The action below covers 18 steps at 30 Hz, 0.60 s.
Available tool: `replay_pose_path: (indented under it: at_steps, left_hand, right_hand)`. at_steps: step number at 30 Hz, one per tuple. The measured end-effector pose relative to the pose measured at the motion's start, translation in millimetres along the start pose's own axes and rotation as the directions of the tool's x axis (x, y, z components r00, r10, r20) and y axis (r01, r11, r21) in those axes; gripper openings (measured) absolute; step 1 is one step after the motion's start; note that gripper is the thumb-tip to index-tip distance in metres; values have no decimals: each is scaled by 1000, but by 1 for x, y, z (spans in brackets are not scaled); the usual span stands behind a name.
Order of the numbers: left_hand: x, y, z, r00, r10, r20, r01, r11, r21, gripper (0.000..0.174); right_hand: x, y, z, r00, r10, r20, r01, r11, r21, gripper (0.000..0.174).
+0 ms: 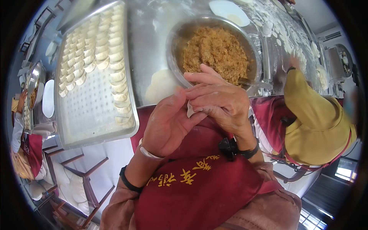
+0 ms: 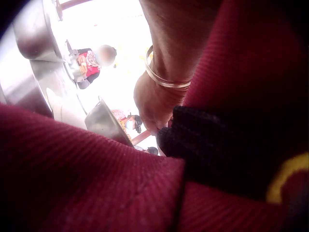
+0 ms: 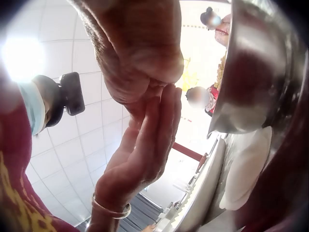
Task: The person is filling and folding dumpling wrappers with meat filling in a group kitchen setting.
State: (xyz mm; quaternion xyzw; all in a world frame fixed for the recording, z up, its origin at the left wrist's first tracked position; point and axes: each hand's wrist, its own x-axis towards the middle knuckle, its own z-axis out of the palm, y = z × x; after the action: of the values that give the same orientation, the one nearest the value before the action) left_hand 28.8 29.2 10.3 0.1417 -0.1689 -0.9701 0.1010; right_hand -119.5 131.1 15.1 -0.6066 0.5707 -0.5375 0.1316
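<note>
In the head view, a small pale piece of dumpling dough (image 1: 190,110) shows between my two hands; the rest of it is hidden behind the fingers. My right hand (image 1: 226,100) bends over it from the right and pinches it, with flour on the fingers. From the left, my left hand (image 1: 165,124) supports the dough with its palm turned up and its thumb raised apart. Long, fairly straight left fingers (image 3: 157,118) reach up against the right hand in the right wrist view. The left wrist view shows mostly the bangle, forearm and red apron.
A metal tray (image 1: 88,115) with rows of dumplings (image 1: 117,57) stands at left. Ahead is a steel bowl (image 1: 174,50) of brown filling (image 1: 214,51) with a utensil in it. A flat wrapper (image 1: 163,86) lies beside it. Another person in a yellow sleeve (image 1: 314,119) works at right.
</note>
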Motion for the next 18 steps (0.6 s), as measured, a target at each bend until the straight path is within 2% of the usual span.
replay_pose_path:
  at_steps: [3, 5, 6, 8, 9, 11, 12, 14, 17, 18]
  left_hand:
    - [1, -1, -9, 999, 11, 34, -12, 1000, 24, 44]
    - [4, 1, -8, 989, 14, 149, -22, 998, 56, 47]
    - [5, 3, -7, 978, 13, 208, -28, 997, 72, 48]
    - [4, 1, -1, 987, 55, 153, -72, 991, 111, 46]
    - [3, 0, 2, 989, 79, 126, -95, 987, 132, 46]
    - [6, -2, -4, 981, 153, 116, -183, 928, 323, 45]
    - [8, -4, -8, 975, 189, 115, -220, 883, 414, 46]
    - [9, -6, -10, 973, 202, 113, -231, 868, 439, 48]
    - [9, -9, -8, 970, 222, 95, -241, 850, 469, 48]
    - [9, -9, -7, 969, 232, 86, -244, 844, 478, 48]
  right_hand:
    - [2, -1, 0, 999, -30, 19, 32, 993, -113, 11]
    - [5, -5, 7, 1000, -24, -17, 20, 980, -198, 11]
    - [3, -5, 6, 1000, -16, -19, 13, 985, -172, 12]
    - [0, -1, 2, 1000, -11, -24, 8, 992, -122, 15]
    - [-2, 1, 5, 991, 51, -127, -57, 997, -43, 16]
    - [-7, 2, 15, 930, 197, -310, -162, 977, 135, 18]
    - [-6, 0, 18, 916, 223, -332, -187, 973, 139, 18]
    - [-6, -2, 23, 883, 278, -378, -239, 960, 148, 18]
    - [-5, -2, 23, 898, 243, -368, -220, 970, 103, 17]
    - [-6, 0, 21, 919, 191, -343, -185, 981, 53, 17]
